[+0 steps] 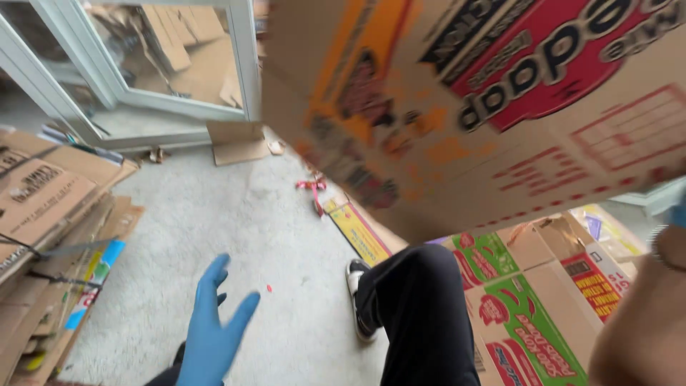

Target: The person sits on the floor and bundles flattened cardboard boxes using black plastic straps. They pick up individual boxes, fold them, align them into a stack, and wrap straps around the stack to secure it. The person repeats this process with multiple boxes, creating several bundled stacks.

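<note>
Large carton (500,93): a printed cardboard box, blurred, is being held up high and tilted across the upper right of the view, above the leg and the cartons below.
Right hand (675,214): only a sliver of blue glove is being shown at the right edge, at the carton's lower border, above a bare forearm (643,322); whether it is clasping the carton cannot be told.
Left hand (214,329): gloved in blue, it is being held with fingers spread and nothing in it, low over the grey floor (236,214), well apart from the carton.
Leg and shoe (421,307): a dark trouser leg is being planted between the floor and the green-and-red printed cartons (529,314) at lower right.
Surroundings: flattened cardboard is being kept in a strapped stack (50,229) at left; a yellow flattened sheet (357,232) and red scraps (313,187) are lying near the foot.
Risk, slipping: with one side seemingly unsupported, the carton is judged liable to be tipped or dropped onto the leg.
Risk, sight: the view ahead is being blocked by the carton, so a trip on the loose sheet or scraps is judged possible.
</note>
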